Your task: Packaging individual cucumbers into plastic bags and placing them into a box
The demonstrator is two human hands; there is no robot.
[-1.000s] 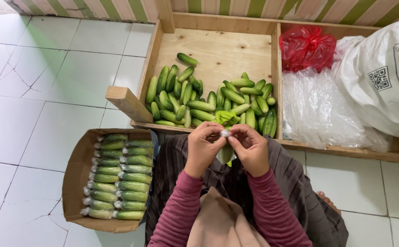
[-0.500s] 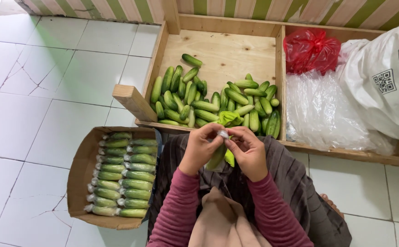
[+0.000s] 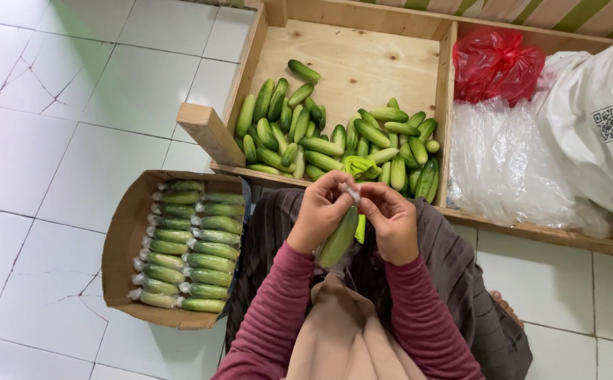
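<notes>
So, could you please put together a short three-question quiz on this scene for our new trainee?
1. True or false: the cardboard box beside the person holds wrapped cucumbers in two neat rows.
2. What do the left hand and right hand hold between them? A) a red bag B) a cucumber C) a knife
3. Which compartment of the wooden crate holds the loose cucumbers: the one by the cardboard box or the one with the red bag?

Key: 1 true; 2 B, the held cucumber; 3 the one by the cardboard box.
</notes>
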